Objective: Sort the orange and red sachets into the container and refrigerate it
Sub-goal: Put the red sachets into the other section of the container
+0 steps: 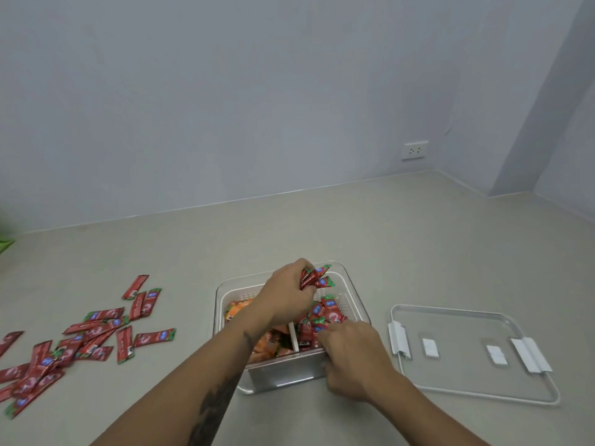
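1. Gripping a small bunch of red sachets [314, 276] in curled fingers, the left hand [288, 296] is held above the far right part of the clear plastic container [352, 286].
2. The right hand [352, 355] is laid at the container's near right corner, its fingers bent down among the red sachets there; whether one is actually pinched cannot be told.
3. The container is seen on the beige countertop [418, 239], just in front of the person, with a perforated white inner basket [343, 299] and a white divider [293, 339] running front to back.
4. Orange sachets [240, 310] are piled in the left compartment, partly hidden by the left forearm.
5. More red sachets [330, 313] with green ends and blue round logos are heaped in the right compartment.
6. A loose scatter of red sachets [96, 329] is spread on the countertop well to the left of the container.
7. The clear rectangular lid [467, 320] with white side clips is laid flat on the countertop just right of the container.
8. A white double wall socket [414, 150] is mounted on the pale blue wall [225, 91] behind.
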### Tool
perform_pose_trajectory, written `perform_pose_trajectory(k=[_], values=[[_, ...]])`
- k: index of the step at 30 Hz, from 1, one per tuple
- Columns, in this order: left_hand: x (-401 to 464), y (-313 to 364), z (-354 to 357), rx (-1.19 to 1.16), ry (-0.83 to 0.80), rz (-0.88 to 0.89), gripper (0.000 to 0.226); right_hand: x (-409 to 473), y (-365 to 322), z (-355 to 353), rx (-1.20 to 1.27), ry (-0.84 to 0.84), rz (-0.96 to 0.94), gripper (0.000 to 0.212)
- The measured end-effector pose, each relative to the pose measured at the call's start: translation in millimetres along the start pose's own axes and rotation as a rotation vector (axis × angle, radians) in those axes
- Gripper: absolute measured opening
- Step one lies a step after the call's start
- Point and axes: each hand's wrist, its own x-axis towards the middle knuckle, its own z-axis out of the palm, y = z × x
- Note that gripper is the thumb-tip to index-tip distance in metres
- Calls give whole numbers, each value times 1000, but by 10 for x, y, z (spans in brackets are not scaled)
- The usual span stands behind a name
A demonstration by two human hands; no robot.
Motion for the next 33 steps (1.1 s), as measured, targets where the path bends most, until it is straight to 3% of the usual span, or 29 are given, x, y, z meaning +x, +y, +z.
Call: perform_pose_trajectory(k=[5, 8, 16, 22, 28, 33], values=[[309, -6, 147, 105, -159, -56, 54, -15, 23, 4, 17, 48, -19, 23], [287, -61, 159, 209, -182, -39, 51, -4, 41, 54, 21, 58, -16, 21], [-284, -183, -63, 56, 126, 74, 29, -11, 69, 90, 104, 138, -42, 25], [-951, -577, -363, -202, 295, -14, 28, 72, 69, -139, 603, 45, -44, 14], [-1600, -1189, -777, -237, 391, -162, 31, 615, -612, -453, 706, 142, -214, 13], [-2127, -1802, -1051, -169, 408, -294, 29, 978, -1434, -453, 693, 60, -308, 13]])
